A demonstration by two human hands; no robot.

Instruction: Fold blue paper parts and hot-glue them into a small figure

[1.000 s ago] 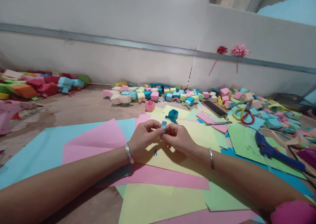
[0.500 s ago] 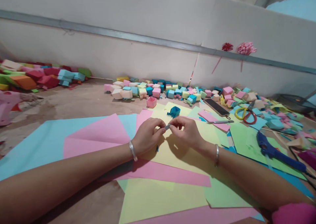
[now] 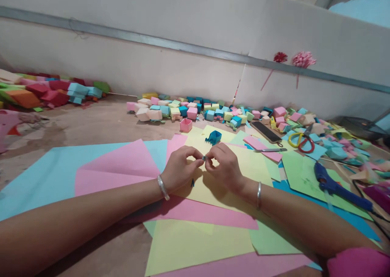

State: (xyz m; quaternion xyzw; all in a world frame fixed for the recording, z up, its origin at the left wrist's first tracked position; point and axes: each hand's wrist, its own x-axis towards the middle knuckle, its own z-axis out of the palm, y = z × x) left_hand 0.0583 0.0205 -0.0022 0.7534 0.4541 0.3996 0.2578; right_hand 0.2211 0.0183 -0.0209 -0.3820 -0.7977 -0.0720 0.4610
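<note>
Between the fingertips of my left hand (image 3: 184, 165) and my right hand (image 3: 224, 165) is a small bluish-grey piece of paper (image 3: 204, 158), mostly covered by the fingers. Both hands are closed in a pinch on it, above a pale yellow sheet (image 3: 240, 179). Just beyond them stands a dark blue paper box (image 3: 215, 137) with a fringed edge, and left of it an open pink paper box (image 3: 185, 125). A tiny blue scrap (image 3: 192, 183) lies under my left wrist.
Small folded paper boxes (image 3: 191, 113) line the wall. To the right lie a phone (image 3: 265, 132), scissors with yellow and red handles (image 3: 301, 142), a metal blade-like tool (image 3: 271, 150) and a blue glue gun (image 3: 341, 187). A pink glue gun (image 3: 7, 128) sits far left.
My right hand has moved slightly left, closer to my left fingertips. The paper piece between them shows less and looks more bunched. The view has shifted a little.
</note>
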